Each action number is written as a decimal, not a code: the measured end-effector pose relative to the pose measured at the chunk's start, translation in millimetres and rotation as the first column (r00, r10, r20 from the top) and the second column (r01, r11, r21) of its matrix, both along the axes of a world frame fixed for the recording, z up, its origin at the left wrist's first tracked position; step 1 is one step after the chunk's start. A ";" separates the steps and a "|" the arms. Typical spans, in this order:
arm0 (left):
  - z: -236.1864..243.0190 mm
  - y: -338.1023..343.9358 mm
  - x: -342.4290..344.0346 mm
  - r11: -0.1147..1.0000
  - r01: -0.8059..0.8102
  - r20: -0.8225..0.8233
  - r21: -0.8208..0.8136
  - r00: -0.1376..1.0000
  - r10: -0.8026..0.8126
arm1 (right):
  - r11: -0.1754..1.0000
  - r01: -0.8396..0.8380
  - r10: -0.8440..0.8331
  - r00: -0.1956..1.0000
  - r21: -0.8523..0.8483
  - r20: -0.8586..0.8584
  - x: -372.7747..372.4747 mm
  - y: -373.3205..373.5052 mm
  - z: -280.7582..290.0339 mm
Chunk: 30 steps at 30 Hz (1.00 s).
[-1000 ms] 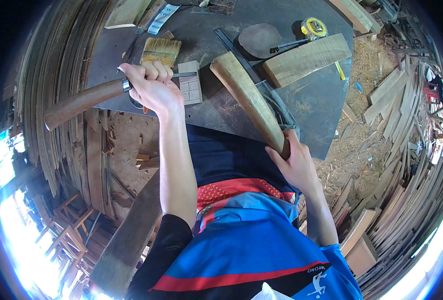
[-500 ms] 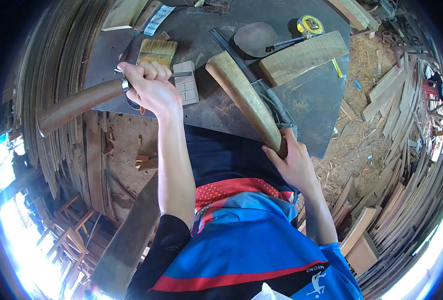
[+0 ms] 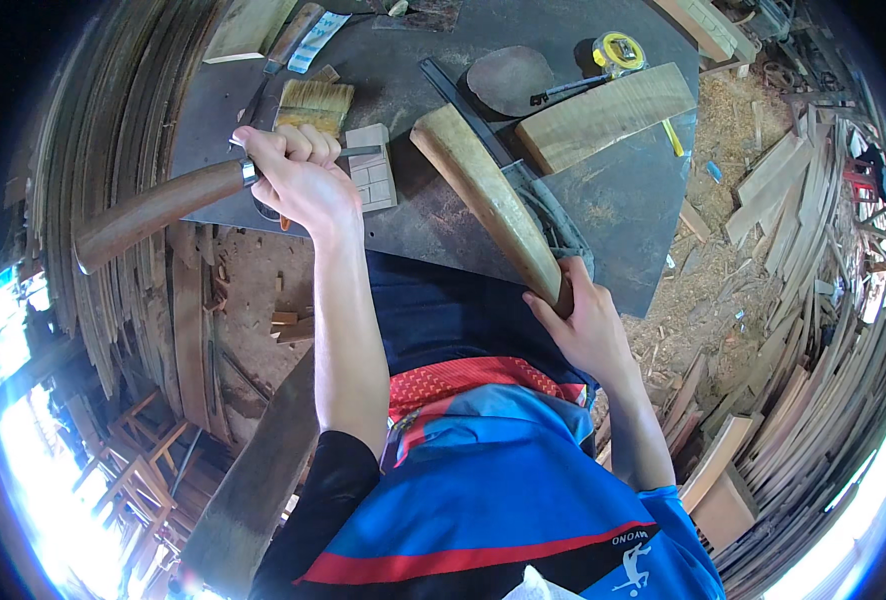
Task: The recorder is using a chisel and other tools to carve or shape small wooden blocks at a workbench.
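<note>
My left hand (image 3: 308,185) is closed around the metal part of a chisel (image 3: 168,205). The chisel's brown wooden handle points out to the left, and a bit of flat blade shows on the other side of my fist. Beneath that blade, a small pale wood block (image 3: 375,188) with ruled lines lies on the dark table (image 3: 613,220). My right hand (image 3: 593,320) grips the near end of a thick wooden club (image 3: 483,190), which slants away to the upper left. A long black metal tool (image 3: 548,205) lies partly hidden behind the club.
A wide brush (image 3: 318,103), a dark rounded disc (image 3: 511,78), a yellow tape measure (image 3: 619,52) and a shaped wood piece (image 3: 608,115) lie on the table. Stacked boards (image 3: 113,130) stand at left; loose planks (image 3: 798,210) cover the floor at right.
</note>
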<state>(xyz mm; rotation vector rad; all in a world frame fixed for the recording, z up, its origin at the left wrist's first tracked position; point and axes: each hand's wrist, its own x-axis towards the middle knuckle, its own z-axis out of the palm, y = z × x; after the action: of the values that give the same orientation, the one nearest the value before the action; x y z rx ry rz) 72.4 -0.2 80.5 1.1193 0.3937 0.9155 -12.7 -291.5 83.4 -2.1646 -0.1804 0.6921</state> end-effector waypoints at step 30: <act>7.0 1.2 8.5 0.999 0.045 -0.058 0.010 0.997 -0.044 | 1.000 -0.014 0.012 0.998 0.025 0.058 -3.3 -2.3 -9.3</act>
<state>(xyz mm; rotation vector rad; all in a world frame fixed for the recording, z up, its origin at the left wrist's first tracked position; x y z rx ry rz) 80.9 1.0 87.5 1.1628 0.4093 0.8486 -16.0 -293.8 74.1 -2.1625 -0.2327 0.6313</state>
